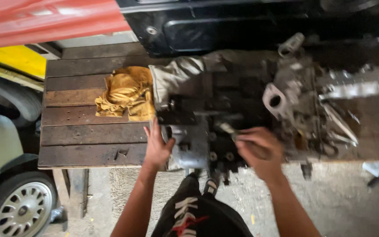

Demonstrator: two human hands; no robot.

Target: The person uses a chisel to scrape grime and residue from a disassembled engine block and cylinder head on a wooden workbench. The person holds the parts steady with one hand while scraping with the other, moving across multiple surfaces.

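The right hand (259, 151) is closed around a slim metal tool (227, 128) whose tip points into the dark middle of the greasy engine block (286, 105). The left hand (156, 147) lies open, palm flat against the block's grey end cover (194, 149). The block rests on a dark plank workbench (84, 136), with a yellow rag (126, 94) and a grey cloth (176, 74) just beside it.

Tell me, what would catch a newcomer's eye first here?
A big greasy engine block sprawls across a dark wooden bench, mid-frame. The left hand rests on its near edge, and the right hand grips a small tool there. A mustard-yellow rag lies bunched to the left.
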